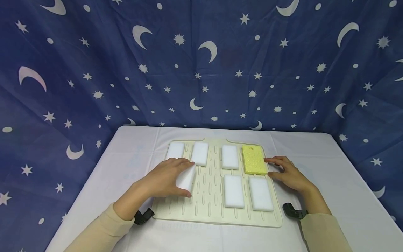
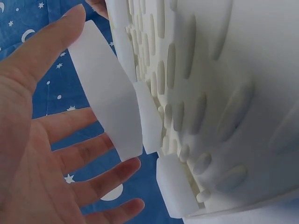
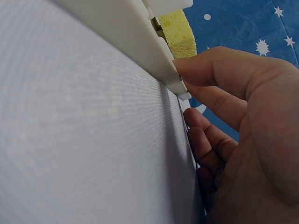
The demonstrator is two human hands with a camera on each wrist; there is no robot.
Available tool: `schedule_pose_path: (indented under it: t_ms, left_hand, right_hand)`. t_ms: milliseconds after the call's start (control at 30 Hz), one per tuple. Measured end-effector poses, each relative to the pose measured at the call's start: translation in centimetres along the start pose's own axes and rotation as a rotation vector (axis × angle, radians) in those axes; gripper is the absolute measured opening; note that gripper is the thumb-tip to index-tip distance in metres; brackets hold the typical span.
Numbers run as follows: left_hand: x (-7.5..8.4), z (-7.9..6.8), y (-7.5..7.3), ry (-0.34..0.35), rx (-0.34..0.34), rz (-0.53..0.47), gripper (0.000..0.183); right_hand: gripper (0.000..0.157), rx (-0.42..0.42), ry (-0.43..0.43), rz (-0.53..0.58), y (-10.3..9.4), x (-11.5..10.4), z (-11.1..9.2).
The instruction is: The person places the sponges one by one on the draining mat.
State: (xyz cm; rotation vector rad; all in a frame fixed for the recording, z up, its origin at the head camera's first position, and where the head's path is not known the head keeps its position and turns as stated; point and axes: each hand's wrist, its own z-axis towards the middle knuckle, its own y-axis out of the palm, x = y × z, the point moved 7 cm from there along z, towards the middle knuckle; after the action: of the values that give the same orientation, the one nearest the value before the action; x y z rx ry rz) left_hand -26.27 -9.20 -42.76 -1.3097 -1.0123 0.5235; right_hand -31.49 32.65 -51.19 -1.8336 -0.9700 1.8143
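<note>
My left hand point(image 1: 165, 176) pinches a white sponge point(image 2: 107, 93) between thumb and fingers, over the left part of a cream ridged drying mat point(image 1: 207, 213). In the left wrist view the sponge looks tilted, its far end near the fingertips. My right hand point(image 1: 291, 176) is at the mat's right edge, thumb and forefinger touching the rim beside a yellow sponge point(image 1: 253, 160). The right wrist view shows its other fingers loosely bent at the tablecloth. That yellow sponge lies flat in the mat's back right corner.
More white sponges lie on the mat: two at the back left point(image 1: 199, 154), one back of centre point(image 1: 230, 157) and two at the front right point(image 1: 261, 194). A white cloth point(image 1: 126, 157) covers the table. Behind hangs a blue curtain point(image 1: 220, 87) with moons and stars.
</note>
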Motion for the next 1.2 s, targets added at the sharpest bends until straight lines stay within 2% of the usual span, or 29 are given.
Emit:
schedule_pose_path:
  t_ms: [700,1200]
  left_hand:
    - [1.1,0.6,1.7,-0.051,0.000,0.018,0.101]
    - [1.9,0.8,2.5,-0.041,0.001,0.028,0.103]
  right_hand:
    - [0.059,-0.005,-0.005,0.015,-0.1,-0.2,0.0]
    - [0.059,-0.008,-0.020,0.019,-0.1,-0.2,0.1]
